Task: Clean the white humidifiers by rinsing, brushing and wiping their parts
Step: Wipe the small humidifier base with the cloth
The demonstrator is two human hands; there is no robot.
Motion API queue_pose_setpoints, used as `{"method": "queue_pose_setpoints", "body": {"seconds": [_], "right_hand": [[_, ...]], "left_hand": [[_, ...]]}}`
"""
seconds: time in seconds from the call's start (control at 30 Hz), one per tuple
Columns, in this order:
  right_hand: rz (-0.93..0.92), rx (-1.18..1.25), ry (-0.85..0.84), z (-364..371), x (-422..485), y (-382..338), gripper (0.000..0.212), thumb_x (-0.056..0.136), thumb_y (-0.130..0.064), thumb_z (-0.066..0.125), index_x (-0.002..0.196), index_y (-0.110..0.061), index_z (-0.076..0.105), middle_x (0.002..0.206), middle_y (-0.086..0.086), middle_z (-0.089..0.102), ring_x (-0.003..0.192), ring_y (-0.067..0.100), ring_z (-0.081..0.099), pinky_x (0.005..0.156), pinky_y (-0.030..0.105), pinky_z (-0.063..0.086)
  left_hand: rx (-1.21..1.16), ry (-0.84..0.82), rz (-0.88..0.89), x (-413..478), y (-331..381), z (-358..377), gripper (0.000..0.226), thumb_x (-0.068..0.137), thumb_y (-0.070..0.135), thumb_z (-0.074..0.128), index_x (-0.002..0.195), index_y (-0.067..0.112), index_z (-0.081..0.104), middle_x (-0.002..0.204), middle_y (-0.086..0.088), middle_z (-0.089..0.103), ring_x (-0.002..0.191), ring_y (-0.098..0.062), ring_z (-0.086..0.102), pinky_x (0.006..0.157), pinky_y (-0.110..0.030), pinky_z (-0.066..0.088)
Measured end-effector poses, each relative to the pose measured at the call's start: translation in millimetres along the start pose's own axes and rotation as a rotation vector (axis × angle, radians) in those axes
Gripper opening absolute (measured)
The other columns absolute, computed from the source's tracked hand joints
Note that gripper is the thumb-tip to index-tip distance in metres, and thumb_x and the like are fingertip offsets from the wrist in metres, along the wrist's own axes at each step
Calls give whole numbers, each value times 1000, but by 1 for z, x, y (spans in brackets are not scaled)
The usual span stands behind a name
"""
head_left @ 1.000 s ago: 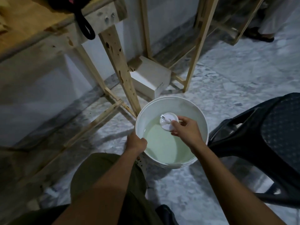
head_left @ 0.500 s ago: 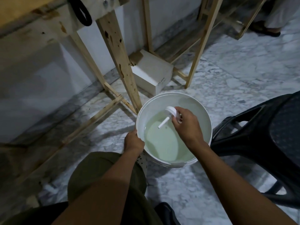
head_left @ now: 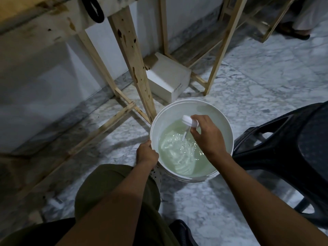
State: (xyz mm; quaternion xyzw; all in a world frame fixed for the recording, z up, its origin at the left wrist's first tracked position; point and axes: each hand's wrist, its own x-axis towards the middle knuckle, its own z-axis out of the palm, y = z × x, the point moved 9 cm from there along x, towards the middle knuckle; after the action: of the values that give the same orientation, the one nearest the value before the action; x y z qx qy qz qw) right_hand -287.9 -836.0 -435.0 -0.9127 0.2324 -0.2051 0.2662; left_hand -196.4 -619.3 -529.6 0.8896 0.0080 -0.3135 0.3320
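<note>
A white bucket [head_left: 179, 109] of pale greenish water stands on the marble floor in front of me. My right hand [head_left: 206, 135] holds a small round white humidifier cap [head_left: 188, 120] with a thin white stick, over the bucket; the stick's tip dips into the rippling water [head_left: 181, 151]. My left hand [head_left: 146, 153] grips the bucket's near left rim.
A wooden table leg [head_left: 132, 59] stands right behind the bucket, with a white box [head_left: 166, 80] beside it. A black plastic chair [head_left: 291, 150] is close on the right. Another person's foot [head_left: 292, 31] shows at the far top right.
My right hand turned the cap from flat to on edge and lowered it, so the stick now points down into the water, which ripples. My left hand stayed on the rim.
</note>
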Motion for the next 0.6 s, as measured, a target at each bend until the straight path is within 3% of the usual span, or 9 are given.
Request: {"method": "queue_pose_setpoints", "body": {"seconds": [0.23,0.33,0.5,0.6], "right_hand": [[1,20,21,0,5,1,36,82,-6,71,116,-12,63,106,6,61,88,24,60,63,26,40],[-6,29,18,-2,14,3,35,82,-5,70,116,-11,63,108,7,62,91,26,60,64,31,46],[-44,22,52,-5,23,5,33,84,-5,68,117,-10,64,112,6,64,95,24,61,70,33,50],[-48,39,73,-6,22,4,34,83,-5,68,116,-10,64,113,5,64,98,23,60,70,31,49]], "left_hand": [[-21,1,-33,1,-4,1,52,90,-4,53,140,9,53,123,-13,66,111,-28,61,94,-28,47],[-18,3,-36,2,-4,0,53,90,-3,54,142,11,52,126,-11,65,113,-27,60,97,-28,48],[-41,-2,-43,1,-5,1,55,91,-5,54,144,9,49,131,-10,62,118,-28,58,94,-23,43],[-35,-2,-20,0,-1,1,49,89,-6,55,136,9,57,121,-13,66,111,-30,61,90,-26,48]]}}
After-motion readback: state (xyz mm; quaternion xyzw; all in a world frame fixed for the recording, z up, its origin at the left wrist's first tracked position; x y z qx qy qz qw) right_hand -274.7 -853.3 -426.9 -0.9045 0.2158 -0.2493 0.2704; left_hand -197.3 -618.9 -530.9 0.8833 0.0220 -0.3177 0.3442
